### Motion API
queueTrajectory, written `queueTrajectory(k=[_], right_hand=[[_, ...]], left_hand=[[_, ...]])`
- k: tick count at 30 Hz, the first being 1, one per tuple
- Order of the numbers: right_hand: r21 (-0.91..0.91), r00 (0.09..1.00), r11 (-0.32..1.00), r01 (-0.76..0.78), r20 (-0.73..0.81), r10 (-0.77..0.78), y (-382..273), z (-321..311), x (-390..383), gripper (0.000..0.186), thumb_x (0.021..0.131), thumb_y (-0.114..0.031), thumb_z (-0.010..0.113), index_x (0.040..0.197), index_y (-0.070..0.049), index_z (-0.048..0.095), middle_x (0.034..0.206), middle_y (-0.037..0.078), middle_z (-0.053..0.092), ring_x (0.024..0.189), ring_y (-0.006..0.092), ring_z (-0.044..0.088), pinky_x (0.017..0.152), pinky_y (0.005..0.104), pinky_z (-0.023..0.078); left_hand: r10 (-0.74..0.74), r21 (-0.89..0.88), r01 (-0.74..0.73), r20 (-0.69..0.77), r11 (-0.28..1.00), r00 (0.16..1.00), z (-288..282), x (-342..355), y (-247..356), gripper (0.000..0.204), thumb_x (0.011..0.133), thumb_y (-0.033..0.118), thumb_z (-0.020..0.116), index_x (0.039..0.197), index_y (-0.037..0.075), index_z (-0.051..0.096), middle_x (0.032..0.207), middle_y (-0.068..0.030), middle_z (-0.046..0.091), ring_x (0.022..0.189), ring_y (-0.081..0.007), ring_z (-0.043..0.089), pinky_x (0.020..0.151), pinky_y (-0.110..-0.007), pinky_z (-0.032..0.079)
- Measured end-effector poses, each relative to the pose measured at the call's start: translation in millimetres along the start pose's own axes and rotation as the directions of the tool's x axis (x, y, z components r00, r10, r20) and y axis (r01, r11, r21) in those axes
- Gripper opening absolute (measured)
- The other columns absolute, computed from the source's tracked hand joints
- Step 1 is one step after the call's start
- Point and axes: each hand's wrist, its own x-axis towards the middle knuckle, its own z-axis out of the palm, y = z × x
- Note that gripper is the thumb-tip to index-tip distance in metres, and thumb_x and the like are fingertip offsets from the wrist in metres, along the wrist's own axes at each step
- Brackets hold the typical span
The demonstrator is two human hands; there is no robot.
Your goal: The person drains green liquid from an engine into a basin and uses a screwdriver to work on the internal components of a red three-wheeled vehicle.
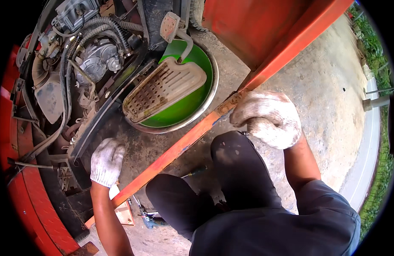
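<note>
My right hand [269, 119], in a dirty white knit glove, is curled with thumb and fingers together beside the upper part of a worn orange-red metal bar [171, 152]. Whatever its fingers hold, if anything, is hidden by the glove. Near that hand the bar has a rusty bolted joint [229, 103]. On the other side, my left hand [107, 162], also gloved, is beside the dark frame edge of the vehicle [79, 147]. Its fingers bend down and away, so their tips do not show. The bar slants between my two hands, passing above my knees.
Beyond the bar, a ribbed metal foot pedal [165, 89] overhangs a green basin [192, 104] with a metal rim. An engine [96, 62] with hoses is at the left. A red panel [256, 32] rises ahead. A screwdriver [196, 171] and a blue-grey tool [152, 220] lie below.
</note>
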Motion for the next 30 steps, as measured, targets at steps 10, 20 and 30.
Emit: queueTrajectory(k=[10, 20, 30], right_hand=[[-0.666, 0.653, 0.512, -0.542, 0.05, 0.756, 184.8, 49.0, -228.0, 0.026, 0.094, -0.021, 0.062, 0.117, -0.011, 0.071, 0.106, 0.02, 0.074, 0.1, 0.0378, 0.072, 0.09, 0.0468, 0.057], [-0.596, 0.712, 0.737, -0.318, 0.363, 0.601, 219.0, 150.2, -236.8, 0.026, 0.086, -0.027, 0.073, 0.105, -0.009, 0.07, 0.109, 0.018, 0.066, 0.103, 0.0408, 0.065, 0.088, 0.05, 0.055], [-0.855, 0.362, 0.259, -0.45, 0.09, 0.928, 212.7, 133.8, -275.7, 0.053, 0.082, -0.029, 0.075, 0.127, -0.005, 0.061, 0.14, 0.022, 0.055, 0.123, 0.0415, 0.057, 0.102, 0.0501, 0.05]], left_hand=[[-0.444, 0.114, 0.446, -0.045, 0.888, 0.895, 5.1, -90.6, -10.2, 0.027, 0.096, 0.021, 0.065, 0.082, -0.001, 0.063, 0.081, -0.0238, 0.063, 0.081, -0.0441, 0.063, 0.072, -0.048, 0.05], [-0.269, 0.225, 0.404, -0.459, 0.887, 0.847, 21.0, -88.1, 11.1, 0.022, 0.091, 0.014, 0.073, 0.077, 0.002, 0.062, 0.075, -0.0174, 0.06, 0.07, -0.0402, 0.059, 0.068, -0.049, 0.049], [-0.091, 0.358, 0.286, -0.474, 0.889, 0.876, 8.9, -95.3, 16.9, 0.023, 0.078, 0.012, 0.081, 0.07, 0.006, 0.06, 0.068, -0.014, 0.054, 0.065, -0.0356, 0.055, 0.065, -0.049, 0.044]])
